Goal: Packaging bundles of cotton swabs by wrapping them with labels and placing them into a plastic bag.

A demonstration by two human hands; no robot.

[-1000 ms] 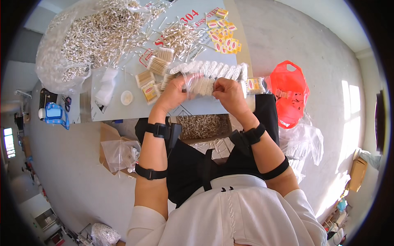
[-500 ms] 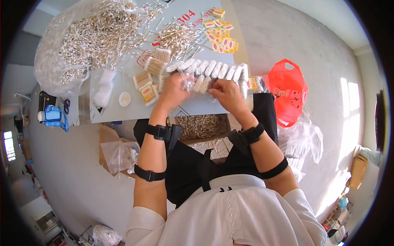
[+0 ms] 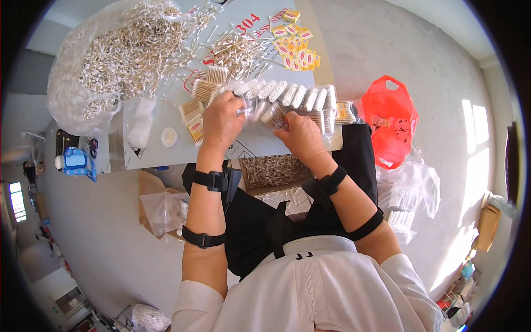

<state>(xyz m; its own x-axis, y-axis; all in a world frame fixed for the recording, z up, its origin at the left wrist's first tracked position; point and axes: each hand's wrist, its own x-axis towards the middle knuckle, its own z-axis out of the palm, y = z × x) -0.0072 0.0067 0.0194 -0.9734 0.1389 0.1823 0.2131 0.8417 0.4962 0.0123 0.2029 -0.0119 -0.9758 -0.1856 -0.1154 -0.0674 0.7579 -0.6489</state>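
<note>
Cotton swab bundles (image 3: 290, 94) stand side by side in clear plastic (image 3: 250, 106) near the front edge of the table (image 3: 160, 155), white tips showing along the top, with both hands at their near side. The left hand (image 3: 222, 122) has its fingers curled in on the clear plastic at the left end of the row, where some of it is blurred. The right hand (image 3: 303, 134) has its thumb and fingers close together, touching a tilted bundle (image 3: 273, 116) in the front row; I cannot tell whether it grips the bundle or only the plastic over it. Just left of the left hand lie more bundles (image 3: 204, 89) and a pack with a yellow label (image 3: 194, 130), and a small round white lid (image 3: 168, 137) sits beyond them. Farther back are a heap of loose swabs (image 3: 235, 52), a scatter of small yellow cards (image 3: 298, 58) and, at the left, a big clear bag (image 3: 62, 102) full of swabs. To the right of the table is a red plastic bag (image 3: 390, 135), and a carton (image 3: 274, 170) of swabs is below its front edge.
</note>
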